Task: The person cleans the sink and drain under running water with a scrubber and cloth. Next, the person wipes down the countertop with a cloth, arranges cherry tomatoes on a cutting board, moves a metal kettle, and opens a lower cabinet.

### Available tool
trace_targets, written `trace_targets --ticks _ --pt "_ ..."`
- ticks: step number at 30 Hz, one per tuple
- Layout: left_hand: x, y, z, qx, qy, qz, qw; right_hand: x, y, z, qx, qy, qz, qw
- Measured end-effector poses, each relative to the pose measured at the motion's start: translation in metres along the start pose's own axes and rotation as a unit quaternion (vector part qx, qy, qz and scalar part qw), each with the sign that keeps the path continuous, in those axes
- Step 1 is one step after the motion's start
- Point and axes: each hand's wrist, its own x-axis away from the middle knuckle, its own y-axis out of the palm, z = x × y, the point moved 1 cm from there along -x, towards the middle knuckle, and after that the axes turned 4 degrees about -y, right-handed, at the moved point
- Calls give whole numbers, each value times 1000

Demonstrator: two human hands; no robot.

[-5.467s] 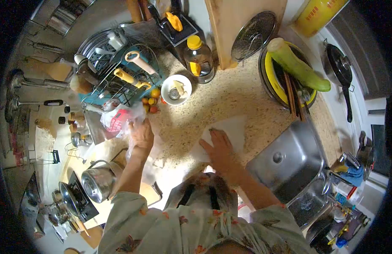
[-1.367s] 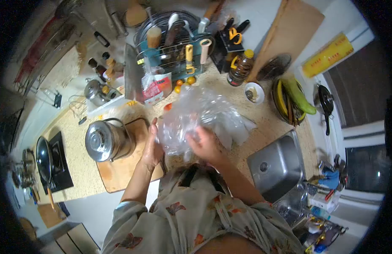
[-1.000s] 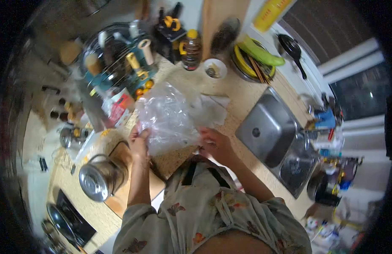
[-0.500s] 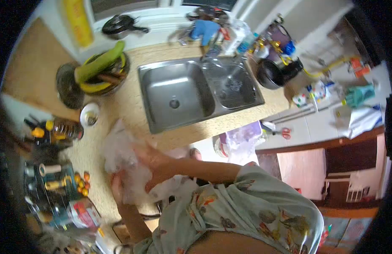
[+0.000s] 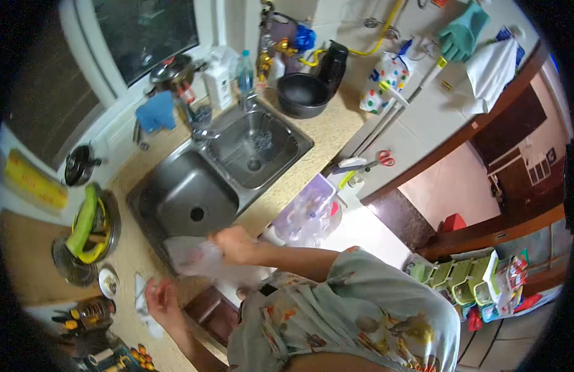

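Note:
My right hand [image 5: 235, 243] is closed on a crumpled clear plastic bag [image 5: 197, 257], which hangs over the near edge of the sink's left basin [image 5: 191, 186]. My left hand [image 5: 164, 301] is apart from the bag, its fingers loosely spread and somewhat blurred above the counter. A white cloth or sheet [image 5: 142, 304] lies on the counter beside my left hand, partly hidden by it. A small white bowl [image 5: 108, 282] stands beyond that hand.
A purple bin [image 5: 307, 201] lined with a clear bag stands below the counter. A black basin [image 5: 302, 96] sits beyond the sink. A green gourd [image 5: 84, 220] lies on a yellow-rimmed bowl. An open drawer or cabinet [image 5: 215, 313] shows below the counter.
The view has swung right toward the sink and bin. The bag, earlier between both hands, is now in my right hand alone, near the sink. My left hand has let go of it.

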Motion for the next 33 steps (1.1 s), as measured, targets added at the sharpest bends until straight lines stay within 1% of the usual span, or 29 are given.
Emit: trace_targets --ticks 1,2,3,4,5,6,7,8,9,10,11,12,13,14,15,16,17,19,20,21,22,24,25,27,28,30,31,32,33 --pt "0 25 7 -128 135 64 980 3 -3 23 -2 3 13 1000" --pt "2 53 14 -247 267 127 923 5 5 51 45 -25 3 999" --pt "9 88 32 -367 315 45 874 10 5 72 94 -53 -10 994" --pt "17 131 45 -459 330 0 825 23 -11 77 93 -51 -4 994" --pt "21 164 52 -546 341 -42 764 38 -38 73 70 -102 62 990" --pt "12 180 44 -547 348 -40 760 46 -57 76 49 -155 129 978" --pt "-2 197 23 -502 268 -120 814 44 -51 97 -29 -129 169 977" --pt "-15 215 5 -448 181 -198 853 44 -61 109 -29 -133 173 975" --pt "-22 234 -4 -450 183 -196 852 47 -73 121 -210 -86 269 936" --pt "-24 255 -13 -391 170 -170 888 50 -81 133 -384 -35 353 853" --pt "-26 276 -21 -329 157 -146 920 46 -74 148 -456 15 376 806" --pt "-28 296 -33 -334 162 -148 917 45 -79 158 -458 13 382 803" --pt "-27 316 -45 -297 235 -169 910 45 -86 172 -574 114 366 724" --pt "-25 335 -54 -256 304 -192 897 47 -89 186 -673 211 339 623" --pt "-18 351 -50 -380 377 -174 827 47 -77 204 -744 188 320 556" --pt "-21 364 -47 -382 379 -182 823 47 -65 223 -745 188 328 550" --pt "-24 376 -46 -333 362 -236 838 47 -55 237 -805 101 267 520" --pt "-27 389 -44 -284 337 -286 851 55 -68 248 -853 15 200 481" --pt "-30 390 -43 -398 346 -280 802 56 -73 251 -891 69 166 416" --pt "-34 390 -42 -506 350 -268 741 59 -80 252 -921 122 130 347" --pt "-37 392 -41 -508 347 -265 742 60 -74 258 -921 124 126 346" --pt "-42 394 -38 -535 312 -293 729 61 -65 263 -917 82 173 349" --pt "-46 394 -39 -540 309 -285 729 63 -66 263 -920 81 164 347" --pt "-59 395 -44 -434 310 -272 801 75 -79 271 -898 51 157 409" --pt "-62 398 -40 -439 308 -264 802 82 -97 267 -900 49 148 407" --pt "-74 406 -27 -380 339 -161 845 97 -138 260 -751 177 184 609" --pt "-86 411 -29 -378 341 -155 846 100 -144 266 -750 173 180 613" --pt "-101 413 -35 -258 287 -181 905 105 -152 273 -626 124 268 722" --pt "-109 417 -38 -130 228 -202 944 107 -158 277 -479 67 345 805"
